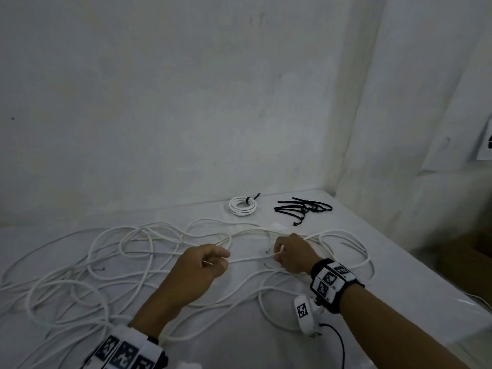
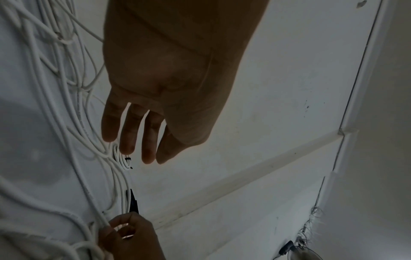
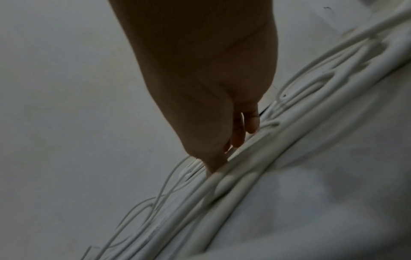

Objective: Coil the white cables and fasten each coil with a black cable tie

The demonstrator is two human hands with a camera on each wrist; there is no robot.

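Note:
Several loose white cables (image 1: 127, 251) lie tangled across the white table (image 1: 346, 235). My right hand (image 1: 288, 253) pinches one white cable (image 1: 253, 258) between thumb and fingers; the left wrist view shows that hand (image 2: 124, 234) gripping a strand. In the right wrist view its fingers (image 3: 238, 137) point down into the cables (image 3: 244, 176). My left hand (image 1: 207, 262) hovers over the same cable, and its fingers (image 2: 129, 133) hang nearly straight with nothing in them. One tied coil (image 1: 242, 206) (image 2: 122, 160) lies at the back. Black cable ties (image 1: 303, 209) sit to its right.
A white wall (image 1: 186, 102) rises right behind the table and meets a second wall at the right corner. The table's right edge (image 1: 415, 265) drops toward a brown box (image 1: 466, 262). A black lead (image 1: 339, 342) trails from my right wrist camera.

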